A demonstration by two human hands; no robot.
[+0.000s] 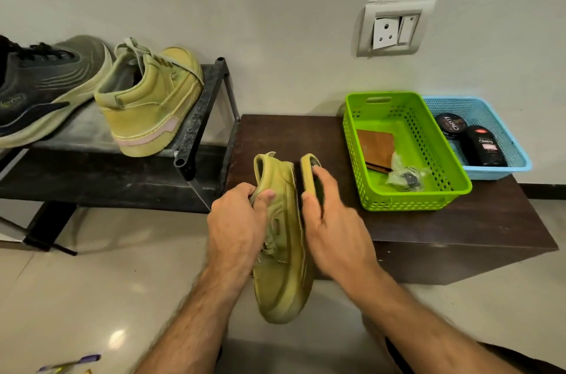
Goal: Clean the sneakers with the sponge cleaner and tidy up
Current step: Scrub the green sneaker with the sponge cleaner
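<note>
The left hand gripped the olive-yellow suede sneaker by its collar, holding it on its side above the edge of the dark brown wooden counter, probably to present the sidewall for scrubbing. The right hand clasped the yellow-rimmed oval sponge cleaner against the sole edge. Its mate sat on the black metal shoe rack, seemingly awaiting its turn.

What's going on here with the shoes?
A person is cleaning a tan sneaker. The left hand grips it by the collar, while the right hand holds the sponge cleaner against its side. The matching sneaker sits on the shoe rack. Polish bottles lie in the blue basket.
</note>
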